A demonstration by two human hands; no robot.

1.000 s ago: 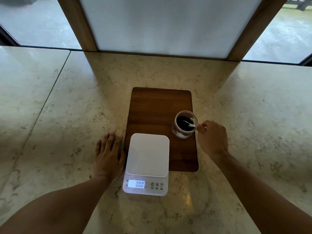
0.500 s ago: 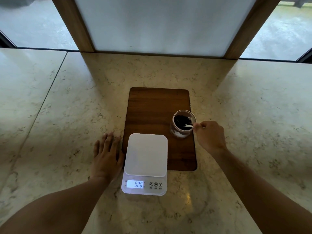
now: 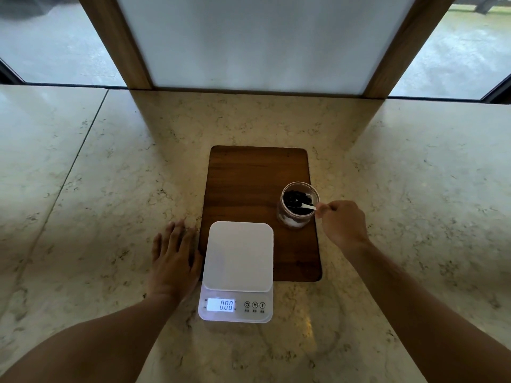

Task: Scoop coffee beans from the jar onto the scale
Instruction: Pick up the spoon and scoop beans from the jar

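Note:
A small clear jar (image 3: 290, 221) with dark coffee beans (image 3: 296, 199) stands on the right side of a wooden board (image 3: 249, 178). My right hand (image 3: 344, 223) is just right of the jar, shut on a white scoop (image 3: 307, 207) whose bowl dips among the beans. A white digital scale (image 3: 238, 255) sits at the board's front left; its platform is bare and its display (image 3: 221, 304) reads 0.00. My left hand (image 3: 174, 261) lies flat on the counter, fingers apart, touching the scale's left side.
The board and scale rest on a beige marble counter (image 3: 110, 189). A frosted panel (image 3: 262, 40) between two wooden posts closes off the back, with windows to either side.
The scoop's bowl has sunk lower into the beans in the jar. My left hand and the scale have stayed put; the view shifted slightly.

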